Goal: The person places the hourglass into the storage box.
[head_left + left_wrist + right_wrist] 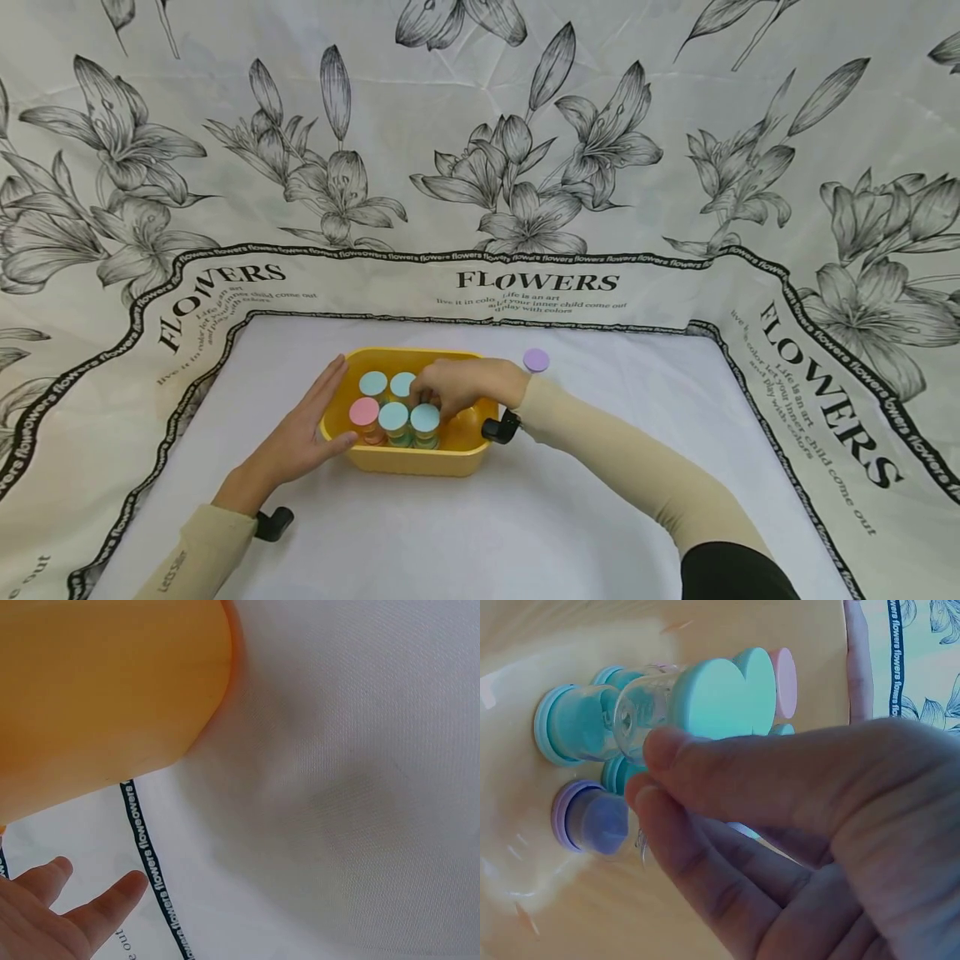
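A yellow plastic basin (pixel 408 461) holds several capped sand timers standing upright. One has a pink cap (pixel 364 411); others have teal caps (pixel 393 416). My left hand (pixel 300 433) lies against the basin's left end, fingers straight, its thumb at the front rim. Inside the basin, my right hand (pixel 465 385) reaches down with thumb and fingertips brought together. In the right wrist view, its thumb overlaps a teal-capped sand timer (pixel 712 697), and a purple sand timer (pixel 596 821) stands partly hidden behind its fingers. I cannot tell whether those fingers pinch a timer.
Behind the right wrist, a purple-capped piece (pixel 536 360) stands on the white cloth (pixel 570 508), outside the basin. A flower-printed curtain (pixel 495 167) rises behind and along both sides. Dark cameras (pixel 501 428) are strapped at both wrists.
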